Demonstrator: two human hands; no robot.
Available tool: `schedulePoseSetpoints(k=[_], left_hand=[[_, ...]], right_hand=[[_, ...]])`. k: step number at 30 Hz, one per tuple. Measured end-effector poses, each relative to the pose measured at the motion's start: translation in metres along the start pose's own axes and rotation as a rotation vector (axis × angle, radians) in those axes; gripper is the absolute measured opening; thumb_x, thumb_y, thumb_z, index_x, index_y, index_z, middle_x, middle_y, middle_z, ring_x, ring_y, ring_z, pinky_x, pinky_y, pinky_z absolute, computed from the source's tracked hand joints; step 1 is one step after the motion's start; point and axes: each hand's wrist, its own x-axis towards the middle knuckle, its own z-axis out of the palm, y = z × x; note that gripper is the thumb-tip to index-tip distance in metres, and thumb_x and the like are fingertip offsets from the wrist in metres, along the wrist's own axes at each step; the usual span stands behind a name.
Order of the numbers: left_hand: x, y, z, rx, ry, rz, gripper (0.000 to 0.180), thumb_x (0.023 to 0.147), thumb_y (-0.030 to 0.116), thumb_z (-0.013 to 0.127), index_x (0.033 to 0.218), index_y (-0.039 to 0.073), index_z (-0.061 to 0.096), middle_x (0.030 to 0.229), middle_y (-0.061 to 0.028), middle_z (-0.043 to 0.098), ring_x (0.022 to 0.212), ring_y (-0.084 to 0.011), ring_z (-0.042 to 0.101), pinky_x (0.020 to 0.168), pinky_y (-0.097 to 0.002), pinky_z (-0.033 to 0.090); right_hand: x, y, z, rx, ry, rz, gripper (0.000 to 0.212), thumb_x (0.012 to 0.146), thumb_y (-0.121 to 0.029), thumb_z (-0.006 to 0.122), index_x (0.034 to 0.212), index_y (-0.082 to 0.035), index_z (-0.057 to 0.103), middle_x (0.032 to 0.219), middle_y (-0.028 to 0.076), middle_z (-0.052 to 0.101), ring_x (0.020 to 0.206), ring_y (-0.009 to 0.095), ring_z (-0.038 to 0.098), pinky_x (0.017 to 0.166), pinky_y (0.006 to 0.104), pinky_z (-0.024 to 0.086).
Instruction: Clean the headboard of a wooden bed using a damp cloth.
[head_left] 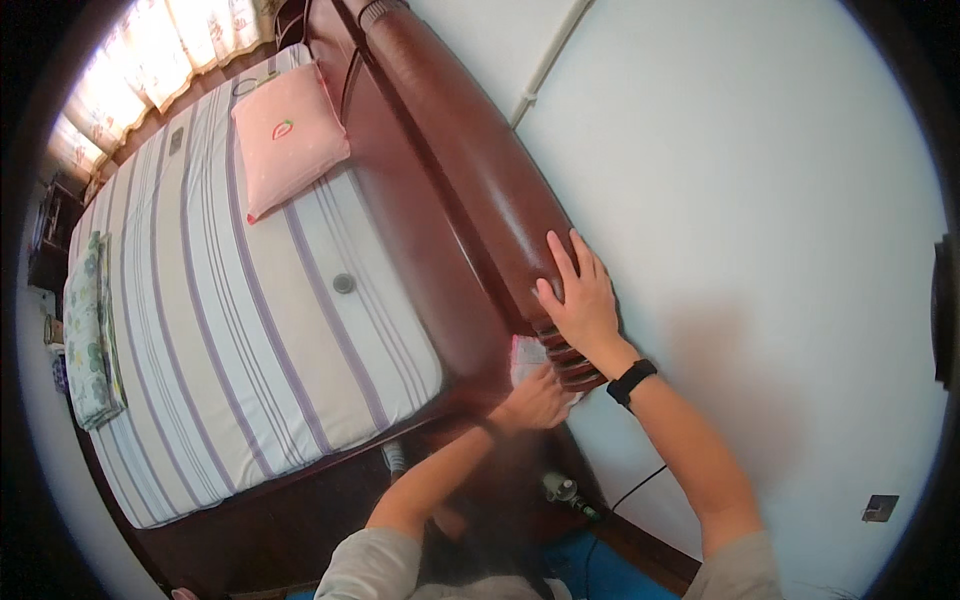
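Now the right hand [583, 300] lies flat on the glossy brown rounded wooden headboard [470, 160], left hand [535, 400] clenched round a pale pink cloth [525, 355] at its end (wiping looks barely started)

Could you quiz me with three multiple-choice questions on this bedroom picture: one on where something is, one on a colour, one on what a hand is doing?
1. Where does the pink pillow lie?
A. on the floor
B. on the striped mattress near the headboard
C. on the folded floral cloth

2. What colour is the band on the right wrist?
A. black
B. white
C. red

3. How is the right hand placed?
A. clenched in the air
B. flat with fingers spread on the headboard's end
C. gripping the pillow

Answers: 1 B, it rests on the stripes at the headboard side. 2 A, the strap is dark black. 3 B, the palm lies open on the brown padding, while the left hand presses a pale cloth just below.
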Motion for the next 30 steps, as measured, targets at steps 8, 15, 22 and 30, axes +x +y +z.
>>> schedulePoseSetpoints(k=[8,15,22,30], left_hand=[[0.004,0.004,0.001,-0.001,-0.116,0.104,0.061,0.087,0.04,0.065,0.138,0.007,0.057,0.14,-0.0065,0.06,0.112,-0.0246,0.063,0.098,-0.0394,0.045],[-0.011,-0.004,0.002,-0.16,0.011,0.082,0.063,0.08,0.035,0.073,0.136,0.01,0.059,0.117,-0.0072,0.065,0.102,-0.0259,0.061,0.097,-0.0397,0.046],[-0.039,-0.027,0.026,-0.179,-0.086,0.085,0.072,0.071,0.031,0.076,0.138,0.011,0.056,0.145,-0.0088,0.052,0.138,-0.0316,0.045,0.114,-0.0482,0.037],[0.0,-0.053,-0.029,-0.062,-0.104,0.121,0.037,0.083,0.03,0.062,0.115,0.011,0.066,0.116,-0.0073,0.068,0.115,-0.0263,0.062,0.108,-0.0405,0.042]], right_hand=[[0.0,-0.005,0.0,0.007,0.004,0.028,0.066,0.094,-0.036,0.062,0.154,-0.019,0.041,0.151,0.023,0.042,0.132,0.044,0.046,0.11,0.0549,0.039],[0.0,-0.003,0.0,0.018,0.0,0.022,0.066,0.094,-0.034,0.063,0.154,-0.019,0.04,0.151,0.024,0.042,0.133,0.044,0.045,0.111,0.0545,0.038],[0.009,-0.01,-0.005,0.03,-0.006,-0.014,0.066,0.093,-0.03,0.065,0.153,-0.015,0.042,0.15,0.025,0.042,0.132,0.045,0.046,0.11,0.0524,0.04],[0.002,-0.005,-0.008,0.012,-0.055,0.028,0.065,0.092,-0.027,0.066,0.152,-0.014,0.044,0.15,0.026,0.041,0.132,0.046,0.045,0.11,0.0522,0.039]])
